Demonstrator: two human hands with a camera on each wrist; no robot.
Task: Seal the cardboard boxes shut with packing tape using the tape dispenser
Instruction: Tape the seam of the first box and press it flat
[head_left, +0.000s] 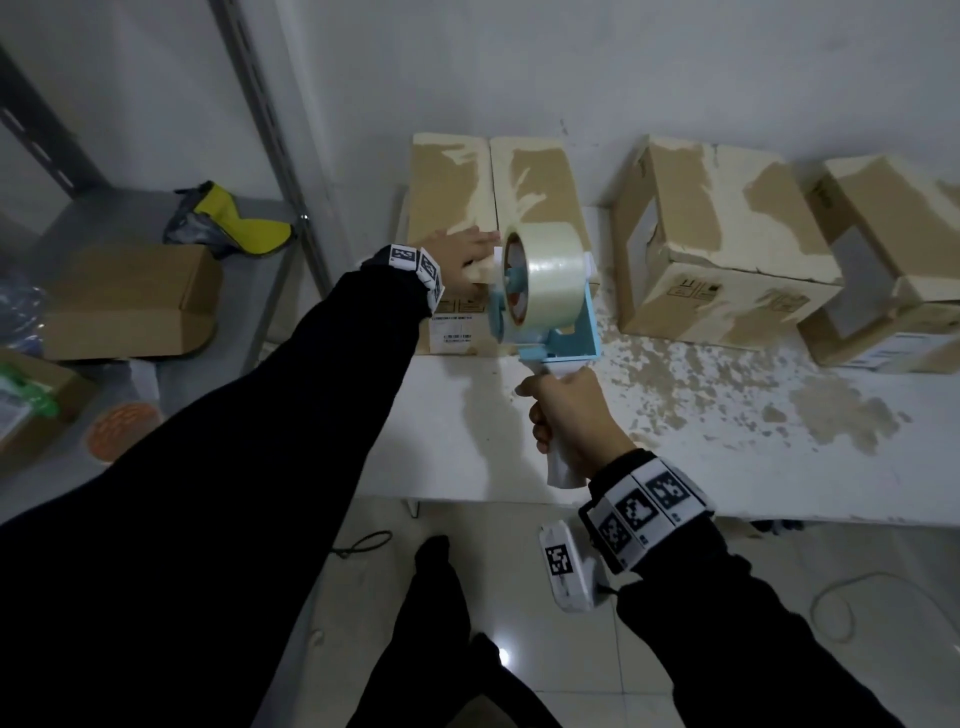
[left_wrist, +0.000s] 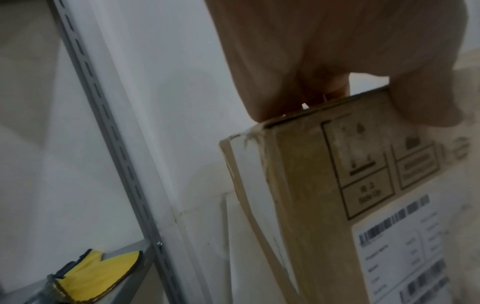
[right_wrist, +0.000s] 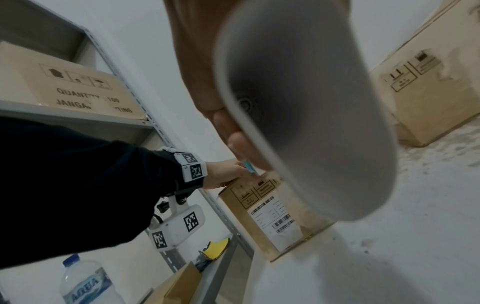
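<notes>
Three closed cardboard boxes stand on the white table (head_left: 457, 447): a left box (head_left: 447, 197), a middle box (head_left: 727, 234) and a right box (head_left: 893, 249). My left hand (head_left: 460, 254) lies with its fingers stretched over the left box's top near the front edge, and the thumb (left_wrist: 428, 92) hangs over the front face (left_wrist: 311, 185). My right hand (head_left: 571, 415) grips the white handle (right_wrist: 298, 102) of the blue tape dispenser (head_left: 566, 338). The dispenser is held upright in front of the left box, its clear tape roll (head_left: 553, 275) close to my left hand. The tape's loose end is hidden.
A grey metal shelf (head_left: 291, 171) stands left of the table with a small brown box (head_left: 130, 301) and a yellow item (head_left: 244, 223) on it. A water bottle (right_wrist: 85, 283) stands lower left. Worn patches (head_left: 727, 405) mark the table. A cable (head_left: 831, 608) lies on the floor.
</notes>
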